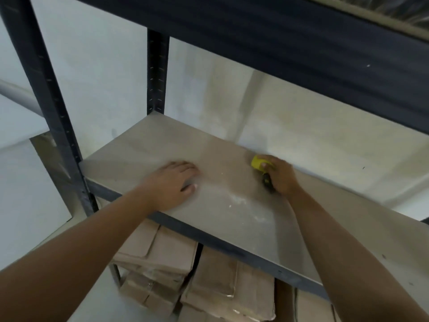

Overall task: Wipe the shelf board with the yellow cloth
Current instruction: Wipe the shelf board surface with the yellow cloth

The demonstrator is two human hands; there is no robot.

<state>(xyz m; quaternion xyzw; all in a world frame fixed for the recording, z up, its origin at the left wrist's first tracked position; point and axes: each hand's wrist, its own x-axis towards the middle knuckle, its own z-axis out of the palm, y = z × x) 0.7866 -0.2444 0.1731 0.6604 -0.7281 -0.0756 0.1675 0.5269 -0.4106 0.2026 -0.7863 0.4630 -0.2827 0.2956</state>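
The shelf board (139, 145) is a pale grey-brown panel in a dark metal rack, with white dust smears near its middle. My left hand (173, 182) lies flat on the board near the front edge, palm down, fingers spread, holding nothing. My right hand (279, 176) is closed on the bunched yellow cloth (257, 162), pressing it on the board close to the back wall. Part of the cloth under my palm looks dark and is mostly hidden by my fingers.
A dark metal beam (301, 49) of the shelf above hangs over the board. Dark uprights (157, 73) stand at the back left and front left (46, 89). Stacked brown cardboard boxes (176, 263) sit below the board. A white wall (325, 126) runs right behind it.
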